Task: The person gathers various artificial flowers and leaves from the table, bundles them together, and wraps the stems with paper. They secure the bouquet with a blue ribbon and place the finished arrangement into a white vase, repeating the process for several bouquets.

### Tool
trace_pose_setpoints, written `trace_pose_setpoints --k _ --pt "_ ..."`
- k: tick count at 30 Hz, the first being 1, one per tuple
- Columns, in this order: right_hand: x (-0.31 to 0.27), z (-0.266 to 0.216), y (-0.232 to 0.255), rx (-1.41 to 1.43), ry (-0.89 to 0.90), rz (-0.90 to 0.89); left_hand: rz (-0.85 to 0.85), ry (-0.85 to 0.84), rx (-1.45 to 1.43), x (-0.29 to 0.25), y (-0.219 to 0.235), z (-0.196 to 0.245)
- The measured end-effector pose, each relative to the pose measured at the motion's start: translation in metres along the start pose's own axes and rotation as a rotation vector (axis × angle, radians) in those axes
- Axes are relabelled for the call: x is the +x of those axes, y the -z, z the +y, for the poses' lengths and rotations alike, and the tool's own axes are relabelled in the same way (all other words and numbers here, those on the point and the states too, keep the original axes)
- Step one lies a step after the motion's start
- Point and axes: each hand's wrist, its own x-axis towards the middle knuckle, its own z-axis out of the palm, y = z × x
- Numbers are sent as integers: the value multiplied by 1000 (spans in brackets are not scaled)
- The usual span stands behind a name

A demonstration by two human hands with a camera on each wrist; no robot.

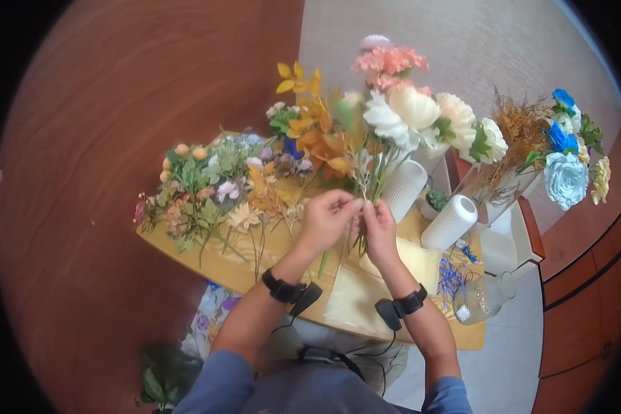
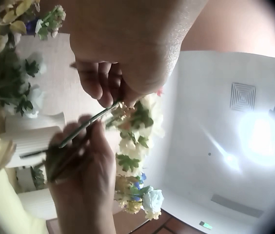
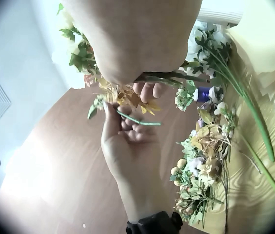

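My right hand (image 1: pixel 381 233) grips a bundle of stems (image 1: pixel 374 181) above the table. Over it spread large white and cream flowers (image 1: pixel 412 114), with coral blossoms (image 1: pixel 392 61) higher up. Just beside it my left hand (image 1: pixel 324 219) pinches a thin green stem (image 3: pixel 138 120) between thumb and fingers. A small pale leafy sprig (image 3: pixel 97 103) shows at that stem's end in the right wrist view. Both hands' fingertips come close together at the stems. Lower stem ends stick out past my right hand in the left wrist view.
Loose artificial flowers (image 1: pixel 210 183) are heaped on the wooden table (image 1: pixel 217 248) at left. Orange-yellow leaves (image 1: pixel 317 131) stand behind my left hand. White ribbed vases (image 1: pixel 450 222), a glass vase (image 1: pixel 477 300), blue shreds (image 1: pixel 454 276) and a vase of blue flowers (image 1: pixel 566 181) are at right.
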Motion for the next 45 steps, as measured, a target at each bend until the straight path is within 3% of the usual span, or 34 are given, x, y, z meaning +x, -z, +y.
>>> trace_pose_setpoints --k 2,5,9,11,14,18,29,33,35,41,42,44,45 --pt "-2 -2 -4 15 -31 -26 -23 -97 92 7 -3 -6" --pt "-5 -3 -4 52 -86 -49 98 -85 14 14 -7 -2" --pt "-9 0 -7 50 -79 -64 62 -50 69 13 -8 -11" --pt "-9 4 -6 45 -61 -70 117 -300 212 17 -10 -24" --pt "-11 3 -5 31 -57 -64 143 -339 201 16 -11 -22" --pt "-11 6 -7 71 -25 -55 209 -196 145 12 -15 -24" --pt "-16 4 -7 82 -89 -74 221 -260 289 13 -17 -18" --pt "-19 6 -5 80 -98 -66 212 -199 258 13 -16 -18" --pt "-16 9 -4 106 -94 -61 225 -380 356 12 -19 -12" --pt "-16 5 2 167 -105 -53 273 -564 431 12 -23 -17" --pt "-16 2 1 168 -113 -55 278 -558 434 10 -23 -20" --pt "-15 -6 1 134 -43 -62 247 -442 176 7 -25 -27" --pt "-15 -9 0 127 -56 -50 182 -283 77 3 -21 -27"
